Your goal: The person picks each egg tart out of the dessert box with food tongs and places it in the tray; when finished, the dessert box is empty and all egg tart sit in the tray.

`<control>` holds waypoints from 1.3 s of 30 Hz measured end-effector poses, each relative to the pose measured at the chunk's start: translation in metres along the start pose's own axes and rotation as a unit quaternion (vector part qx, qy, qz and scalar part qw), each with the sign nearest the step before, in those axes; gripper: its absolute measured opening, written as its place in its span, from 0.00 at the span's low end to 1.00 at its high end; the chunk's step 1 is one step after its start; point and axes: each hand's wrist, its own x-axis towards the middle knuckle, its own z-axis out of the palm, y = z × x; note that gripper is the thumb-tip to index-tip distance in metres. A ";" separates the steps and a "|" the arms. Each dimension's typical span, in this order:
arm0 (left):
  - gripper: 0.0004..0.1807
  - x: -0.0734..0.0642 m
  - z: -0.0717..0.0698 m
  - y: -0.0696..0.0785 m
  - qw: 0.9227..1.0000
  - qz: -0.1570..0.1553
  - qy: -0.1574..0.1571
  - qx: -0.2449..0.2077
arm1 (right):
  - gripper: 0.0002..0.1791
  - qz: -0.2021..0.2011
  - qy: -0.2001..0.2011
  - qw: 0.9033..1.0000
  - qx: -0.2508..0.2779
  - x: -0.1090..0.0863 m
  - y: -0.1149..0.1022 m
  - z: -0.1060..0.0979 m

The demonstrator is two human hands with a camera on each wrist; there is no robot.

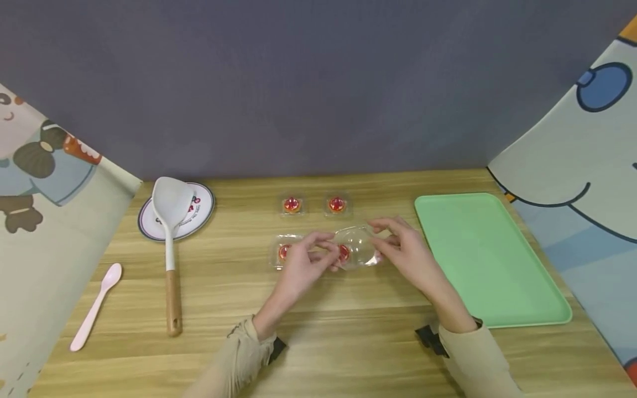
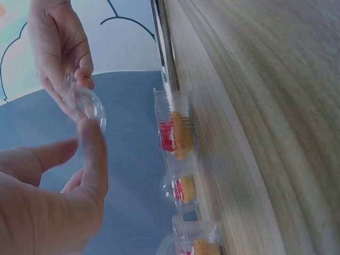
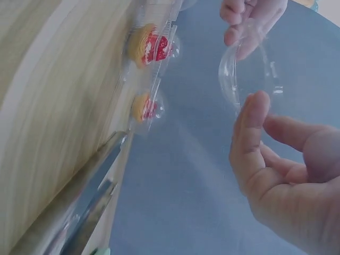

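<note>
My right hand (image 1: 405,251) pinches the right edge of a clear plastic domed lid (image 1: 359,243) between thumb and fingers. At the opposite edge, the fingers of my left hand (image 1: 303,265) pinch the same lid. Held above the table, it overlaps a small strawberry tart (image 1: 343,253) in the head view. Another tart (image 1: 284,252), in a clear box, lies partly behind my left hand. Two more boxed tarts, a left one (image 1: 291,205) and a right one (image 1: 337,205), sit farther back. Both wrist views show the lid (image 3: 229,74) raised beside the tarts.
On the left, a white turner (image 1: 171,207) with a wooden handle lies across a round plate (image 1: 203,213). A pink spoon (image 1: 99,304) is nearer the left edge. To the right lies a green tray (image 1: 490,260). A dark partition (image 1: 318,94) stands behind the table.
</note>
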 end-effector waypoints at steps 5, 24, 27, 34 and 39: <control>0.23 -0.002 0.009 -0.003 0.999 -0.016 -0.038 0.005 | 0.18 0.004 -0.030 0.998 -0.060 -0.008 0.004 -0.006; 0.21 -0.012 0.026 -0.010 0.975 -0.036 -0.139 0.169 | 0.11 0.022 -0.130 0.965 -0.225 -0.021 0.013 -0.007; 0.22 -0.012 0.026 -0.009 0.973 -0.036 -0.143 0.179 | 0.10 0.032 -0.139 0.965 -0.222 -0.021 0.015 -0.006; 0.29 -0.013 0.026 -0.009 0.964 -0.042 -0.164 0.203 | 0.10 0.026 -0.147 0.961 -0.232 -0.021 0.023 -0.004; 0.29 -0.014 0.027 -0.010 0.960 -0.031 -0.185 0.207 | 0.13 0.029 -0.150 0.959 -0.237 -0.022 0.025 -0.003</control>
